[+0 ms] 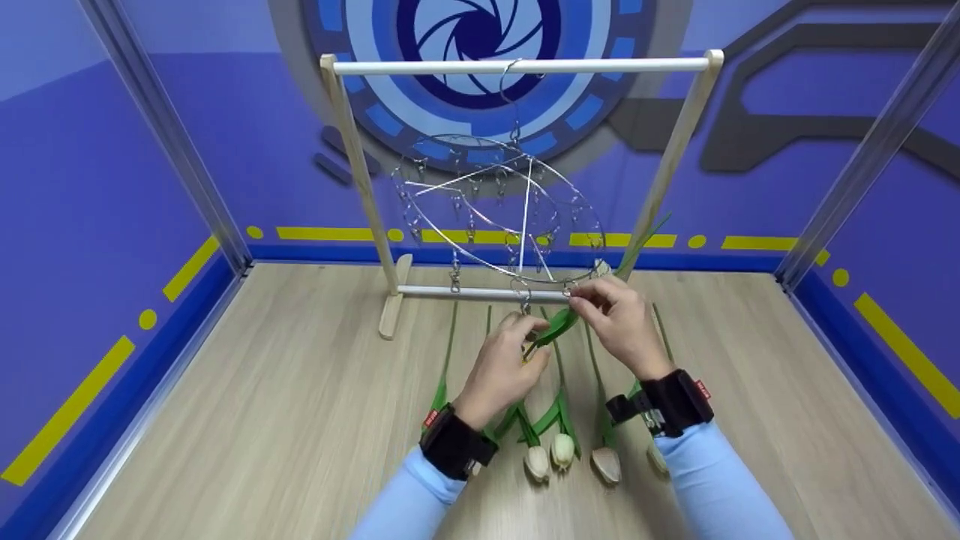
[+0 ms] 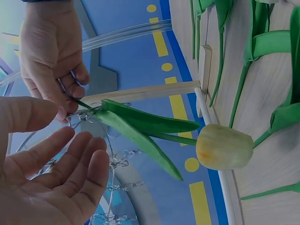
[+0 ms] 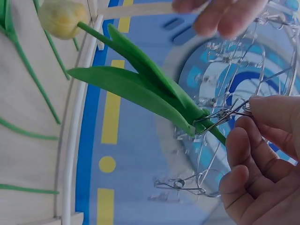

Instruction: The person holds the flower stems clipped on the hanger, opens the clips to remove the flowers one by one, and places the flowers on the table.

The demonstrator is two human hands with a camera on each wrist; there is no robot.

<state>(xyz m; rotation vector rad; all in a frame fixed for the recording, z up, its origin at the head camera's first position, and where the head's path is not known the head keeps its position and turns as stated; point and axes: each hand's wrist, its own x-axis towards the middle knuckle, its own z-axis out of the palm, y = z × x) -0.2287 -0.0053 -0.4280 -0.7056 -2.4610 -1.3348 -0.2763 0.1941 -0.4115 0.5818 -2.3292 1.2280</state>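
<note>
A pale yellow tulip (image 2: 225,147) with green leaves (image 3: 136,89) hangs head down from a wire clip (image 3: 222,114) closed around its stem near the leaf base. The clip belongs to a round wire hanger (image 1: 527,210). My right hand (image 1: 619,322) pinches the end of this clip between thumb and forefinger, with the stem's tail beside its fingers. Just left of the flower, my left hand (image 1: 506,367) has loosely bent fingers; its wrist view shows them apart from the flower and clip. In the head view my left hand hides the bloom.
The hanger hooks over the top bar (image 1: 420,67) of a wooden stand. Several clips dangle around its ring. More tulips (image 1: 606,465) lie on the wooden table (image 1: 300,420) under my forearms, stems pointing toward the stand. Blue-purple walls (image 1: 187,150) enclose the back and sides.
</note>
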